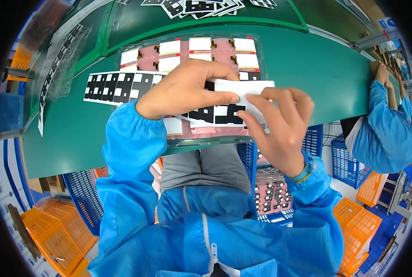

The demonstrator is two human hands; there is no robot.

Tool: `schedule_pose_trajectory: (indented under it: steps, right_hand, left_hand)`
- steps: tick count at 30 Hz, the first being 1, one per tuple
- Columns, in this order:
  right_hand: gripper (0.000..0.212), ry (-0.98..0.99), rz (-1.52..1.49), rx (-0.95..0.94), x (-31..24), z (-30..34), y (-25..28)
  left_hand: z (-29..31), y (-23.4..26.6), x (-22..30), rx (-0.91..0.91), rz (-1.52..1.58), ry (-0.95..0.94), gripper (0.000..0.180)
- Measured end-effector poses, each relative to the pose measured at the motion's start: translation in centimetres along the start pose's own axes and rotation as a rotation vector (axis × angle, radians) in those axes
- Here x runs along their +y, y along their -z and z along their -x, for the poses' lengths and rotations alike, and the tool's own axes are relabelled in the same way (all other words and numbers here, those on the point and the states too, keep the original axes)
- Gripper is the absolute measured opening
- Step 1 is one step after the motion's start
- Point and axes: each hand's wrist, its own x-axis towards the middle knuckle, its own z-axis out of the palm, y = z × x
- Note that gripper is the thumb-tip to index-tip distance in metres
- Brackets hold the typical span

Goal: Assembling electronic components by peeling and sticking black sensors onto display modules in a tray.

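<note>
We see a white sheet (243, 94) with black squares held over the clear tray (206, 138), pinched between both hands. Our left hand (187, 90) lies palm-down across the sheet, thumb pressing its top; our right hand (280, 124) grips the sheet's right end from below, fingers curled. A second black-and-white strip (118, 87) lies left of the tray, whose pockets hold white-and-pink cards (201, 48).

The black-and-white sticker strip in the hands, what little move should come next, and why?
Probably peel a little further. The left hand presses the sticker strip down over the clear tray of pink-and-white parts, while the right hand pinches the strip's white end, which looks lifted. Pulling that end gently would likely free the next piece without shifting the tray on the green table.
</note>
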Motion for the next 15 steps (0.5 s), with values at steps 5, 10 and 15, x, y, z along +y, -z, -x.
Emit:
schedule_pose_trajectory:
  steps: [5, 10, 15]
  right_hand:
    - [0.03, -0.077, -0.011, -0.044, -0.3, 1.2, -1.2]
    - [0.027, -0.1, -0.099, -0.02, -0.2, 0.9, -1.5]
    - [0.027, -0.123, -0.188, -0.031, -0.1, 1.3, -1.6]
  left_hand:
    - [0.0, 0.1, -0.1, 0.027, 0.048, 0.018, 0.026]
    - [-0.1, 0.7, 0.5, -0.098, 0.103, 0.086, 0.027]
    - [0.1, 0.0, 0.0, 0.007, 0.043, 0.037, 0.03]
